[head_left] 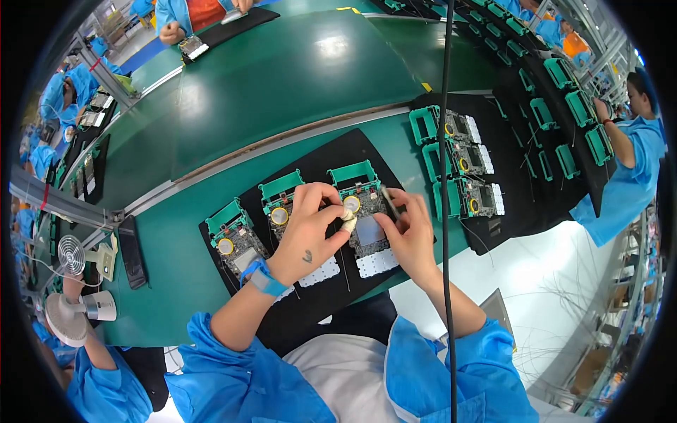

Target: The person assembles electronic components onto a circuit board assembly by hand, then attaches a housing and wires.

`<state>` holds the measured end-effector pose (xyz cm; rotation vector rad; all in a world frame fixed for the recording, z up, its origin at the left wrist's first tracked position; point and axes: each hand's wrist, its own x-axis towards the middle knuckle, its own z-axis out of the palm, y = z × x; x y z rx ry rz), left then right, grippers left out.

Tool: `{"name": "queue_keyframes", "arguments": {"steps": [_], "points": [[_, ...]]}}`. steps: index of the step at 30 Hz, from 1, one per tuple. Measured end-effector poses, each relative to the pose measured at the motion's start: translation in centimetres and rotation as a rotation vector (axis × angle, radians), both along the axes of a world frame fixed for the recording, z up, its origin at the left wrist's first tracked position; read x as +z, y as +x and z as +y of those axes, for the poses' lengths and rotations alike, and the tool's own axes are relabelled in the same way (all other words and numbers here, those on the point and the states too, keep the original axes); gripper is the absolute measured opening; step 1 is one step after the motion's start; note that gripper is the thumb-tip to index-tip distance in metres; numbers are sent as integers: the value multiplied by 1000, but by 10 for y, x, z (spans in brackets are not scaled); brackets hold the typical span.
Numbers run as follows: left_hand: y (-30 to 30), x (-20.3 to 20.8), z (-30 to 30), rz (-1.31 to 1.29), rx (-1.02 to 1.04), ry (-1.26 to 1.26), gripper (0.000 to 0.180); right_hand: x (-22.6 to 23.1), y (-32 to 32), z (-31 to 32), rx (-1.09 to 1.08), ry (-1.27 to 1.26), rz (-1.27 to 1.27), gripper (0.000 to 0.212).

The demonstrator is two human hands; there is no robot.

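Note:
Four-sided green plastic frames with circuit boards lie in a row on a black mat (356, 146). Over the rightmost circuit board (362, 209), my left hand (305, 224) pinches with pale-covered fingertips; anything between them is too small to make out. Beneath those fingertips shows a yellow-rimmed round coin cell (351, 204). My right hand (414, 238) is closed around the same board's right edge, its thumb near a grey-blue square plate (369, 230). At this board's far end stands a green frame (354, 172); a white dotted strip (377, 263) lies along the near end.
A thin black cable (447, 282) hangs vertically right of my hands. More green-framed boards (462, 162) lie on dark matting to the right. A white fan (67, 319) and a dark phone-like slab (132, 252) are at left. A metal rail (282, 151) crosses beyond the mat. Co-workers sit around.

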<state>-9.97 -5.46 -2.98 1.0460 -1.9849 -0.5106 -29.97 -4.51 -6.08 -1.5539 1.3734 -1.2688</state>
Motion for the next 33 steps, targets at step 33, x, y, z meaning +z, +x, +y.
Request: {"name": "queue_keyframes", "arguments": {"steps": [33], "points": [[-6, 4, -14, 32, -113, 125, 20, 18, -3, -24, 244, -411, 523, 18]]}}
